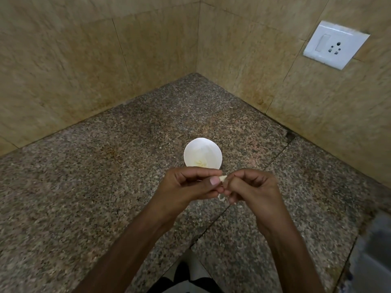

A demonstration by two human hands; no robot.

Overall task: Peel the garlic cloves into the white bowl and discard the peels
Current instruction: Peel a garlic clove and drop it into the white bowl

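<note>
A small white bowl [202, 152] stands on the speckled granite counter [105, 187], with a few pale peeled pieces at its near side. Just in front of it, my left hand [186, 189] and my right hand [251, 189] meet fingertip to fingertip. Between them they pinch a small pale garlic clove [223, 178]. A thin strip of peel [221, 197] hangs down below the fingers. Most of the clove is hidden by the fingers.
The counter runs into a corner between two beige tiled walls [84, 70]. A white switch and socket plate [335, 44] is on the right wall. A few peel scraps [239, 206] lie on the counter under my right hand. A steel sink edge [372, 261] shows at the lower right.
</note>
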